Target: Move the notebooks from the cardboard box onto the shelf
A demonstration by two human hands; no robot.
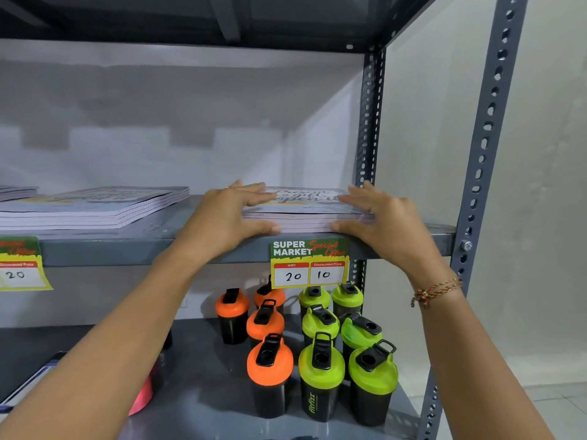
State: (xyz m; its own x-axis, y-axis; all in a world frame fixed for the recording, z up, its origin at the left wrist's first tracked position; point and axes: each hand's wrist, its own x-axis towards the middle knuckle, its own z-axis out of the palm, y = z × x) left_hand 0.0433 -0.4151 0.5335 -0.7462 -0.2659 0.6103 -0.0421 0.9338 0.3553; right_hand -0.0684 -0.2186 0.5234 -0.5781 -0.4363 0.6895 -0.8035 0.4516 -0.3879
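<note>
— Both hands? 
— Left hand (230, 214) and right hand (381, 217) clasp the notebook stack (305, 206), fingers on top, thumbs at its front.
— Where? 
— At the shelf's (127, 249) front edge, near its right corner.

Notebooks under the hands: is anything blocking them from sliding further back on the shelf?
Nothing visible. The notebooks lie on the shelf between the left hand and right hand, with bare shelf behind.

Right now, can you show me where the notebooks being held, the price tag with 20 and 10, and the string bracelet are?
notebooks (305, 201): head view, top cover of the stack.
price tag (309, 263): head view, middle of the tag.
string bracelet (435, 292): head view, threads across the wrist.
</note>
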